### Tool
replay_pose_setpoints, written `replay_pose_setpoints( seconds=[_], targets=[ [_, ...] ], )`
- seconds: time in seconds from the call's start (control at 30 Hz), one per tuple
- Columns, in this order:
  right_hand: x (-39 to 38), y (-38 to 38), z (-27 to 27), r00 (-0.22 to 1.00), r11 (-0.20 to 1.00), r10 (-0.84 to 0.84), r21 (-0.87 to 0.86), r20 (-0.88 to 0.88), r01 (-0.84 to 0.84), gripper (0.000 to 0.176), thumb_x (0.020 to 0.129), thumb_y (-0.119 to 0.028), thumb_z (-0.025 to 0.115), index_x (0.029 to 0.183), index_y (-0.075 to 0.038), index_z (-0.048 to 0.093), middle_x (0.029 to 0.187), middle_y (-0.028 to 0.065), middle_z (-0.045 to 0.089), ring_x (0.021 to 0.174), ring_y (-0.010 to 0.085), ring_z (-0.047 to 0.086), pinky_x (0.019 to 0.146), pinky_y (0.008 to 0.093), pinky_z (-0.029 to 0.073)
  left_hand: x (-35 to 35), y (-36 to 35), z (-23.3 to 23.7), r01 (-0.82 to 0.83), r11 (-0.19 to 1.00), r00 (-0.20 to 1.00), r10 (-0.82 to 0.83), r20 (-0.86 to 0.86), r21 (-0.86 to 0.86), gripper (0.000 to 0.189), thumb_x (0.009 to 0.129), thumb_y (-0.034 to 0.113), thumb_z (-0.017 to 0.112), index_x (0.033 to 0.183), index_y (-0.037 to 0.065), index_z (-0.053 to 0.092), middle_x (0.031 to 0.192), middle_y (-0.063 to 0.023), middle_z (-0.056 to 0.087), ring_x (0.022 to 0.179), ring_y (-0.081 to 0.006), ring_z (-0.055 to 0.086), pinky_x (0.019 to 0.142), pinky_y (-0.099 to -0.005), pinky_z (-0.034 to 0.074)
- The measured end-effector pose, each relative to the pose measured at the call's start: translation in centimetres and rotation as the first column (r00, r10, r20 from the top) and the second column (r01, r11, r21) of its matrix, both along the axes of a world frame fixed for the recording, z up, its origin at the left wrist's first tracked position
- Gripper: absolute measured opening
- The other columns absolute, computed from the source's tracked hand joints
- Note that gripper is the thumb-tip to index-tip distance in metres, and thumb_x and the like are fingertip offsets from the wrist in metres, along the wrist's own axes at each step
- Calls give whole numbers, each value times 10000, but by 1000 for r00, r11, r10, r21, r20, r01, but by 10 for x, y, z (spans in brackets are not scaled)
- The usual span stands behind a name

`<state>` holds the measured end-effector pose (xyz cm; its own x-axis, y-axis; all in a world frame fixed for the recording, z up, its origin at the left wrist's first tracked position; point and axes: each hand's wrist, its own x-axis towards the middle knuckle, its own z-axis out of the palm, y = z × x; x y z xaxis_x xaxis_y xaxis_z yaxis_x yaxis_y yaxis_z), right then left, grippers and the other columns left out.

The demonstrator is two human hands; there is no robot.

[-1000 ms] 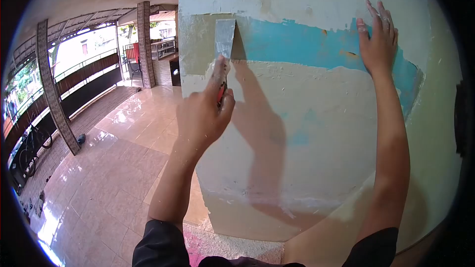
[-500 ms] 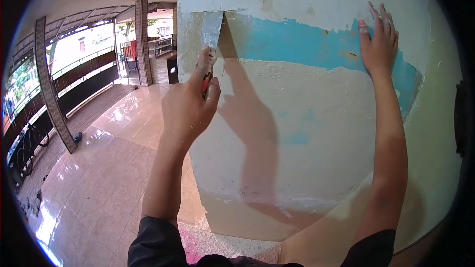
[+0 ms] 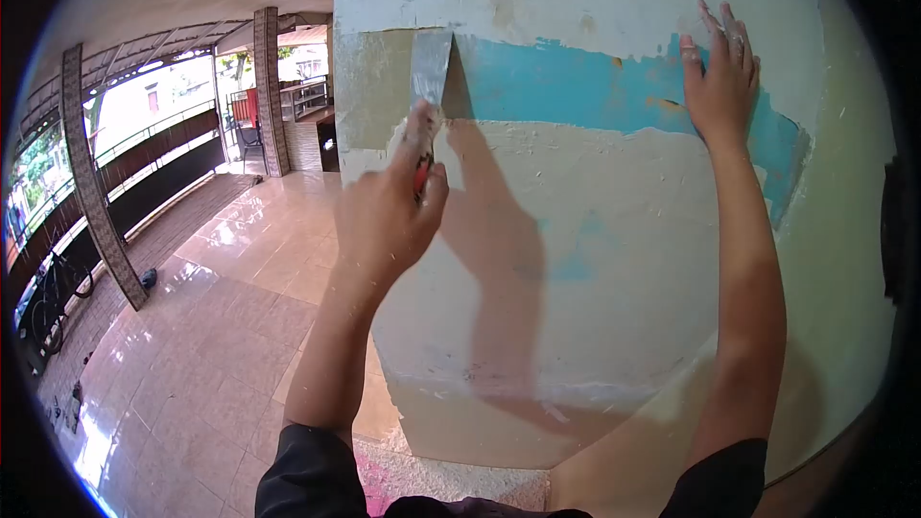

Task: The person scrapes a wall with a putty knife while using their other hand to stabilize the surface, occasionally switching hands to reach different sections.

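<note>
From where I stand, the person's left hand (image 3: 389,221) has its grip closed around the red-and-dark handle of a scraper (image 3: 432,67), the forefinger laid straight up toward the foot of the blade, probably to press and guide it. The scraper is up on the left part of the wall (image 3: 624,192), its far edge seeming to meet the surface along the top of a bare, brownish patch (image 3: 377,77). The shadow (image 3: 513,259) joins the blade at that edge and spreads lower down, so I'd say the handle is tilted off the wall to leave the knuckles room. To the right runs a blue strip (image 3: 547,82), bordered above and below by pale coating with ragged edges. Well apart on the right, the right hand (image 3: 724,91) has its grip wide, fingers spread, holding nothing; it rests against the wall over the strip's upper border, I think as a brace against the push. White smears mark the fingers of both hands. Off to the left lie the shiny tiled floor (image 3: 211,336) and a patterned pillar (image 3: 99,173).
</note>
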<state>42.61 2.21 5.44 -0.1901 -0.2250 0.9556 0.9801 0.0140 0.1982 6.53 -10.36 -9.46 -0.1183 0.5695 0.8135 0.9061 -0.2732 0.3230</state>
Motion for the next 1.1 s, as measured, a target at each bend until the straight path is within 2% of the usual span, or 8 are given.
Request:
replay_pose_setpoints(
  seconds=[0.33,0.43,0.5,0.63,0.7,0.77,0.87,1.1],
  targets=[
    [1,-2,-3,999,999,31,-19,5,-31,532,1005,-457,516,1508,-304,443,1613,44,360,1488,314,303,1200,611,187,12,3,5,6,999,999,-7,-46,-36,694,932,260,582,1580,226,337,657,-184,651,643,-385,675,643,-471,525],
    [0,-3,-3,999,999,37,-12,12,-37,531,1002,-451,519,1506,-301,447,1610,48,364,1486,315,306,1198,611,191,17,-1,8,20,997,999,-22,-28,-69,695,933,262,580,1582,228,335,658,-177,652,646,-387,675,646,-473,527],
    [-1,-3,-4,999,999,36,-14,7,-36,530,1000,-449,520,1505,-301,450,1609,49,366,1487,314,305,1196,610,194,18,6,-5,52,998,995,-49,-86,36,711,922,271,583,1580,189,327,622,-139,654,581,-365,664,577,-489,519],
    [0,-2,-2,1000,1000,30,-6,6,-30,524,999,-448,520,1499,-301,460,1606,50,371,1485,312,309,1192,609,204,16,4,7,49,997,996,-45,-83,54,697,922,271,585,1570,187,344,621,-130,653,578,-364,663,579,-491,521],
    [0,-1,-2,1000,1000,28,-11,3,-28,524,999,-449,519,1499,-302,460,1606,50,372,1484,312,312,1191,610,206,18,3,8,32,1000,996,-32,-89,-1,689,922,271,585,1565,183,352,625,-128,656,582,-367,665,577,-489,520],
    [0,-1,-3,1000,999,27,-17,-6,-27,524,998,-450,519,1498,-303,461,1606,50,372,1483,312,314,1190,610,209,19,5,-1,43,999,998,-41,-56,22,675,937,256,575,1572,223,349,658,-182,650,642,-403,661,641,-494,514],
    [1,0,-3,999,999,35,12,11,-35,525,997,-450,520,1498,-304,460,1606,51,372,1480,313,319,1191,608,207,24,4,-1,47,997,998,-50,-46,-64,674,938,252,573,1572,216,347,656,-184,646,644,-409,658,642,-497,511],
    [-2,-2,-6,1000,1000,15,6,-5,-15,503,1016,-440,506,1494,-288,470,1604,55,380,1490,314,309,1206,575,189,31,5,1,67,997,997,-69,-45,-35,682,934,250,573,1575,213,341,654,-182,642,649,-407,662,646,-497,512]
  ],
)
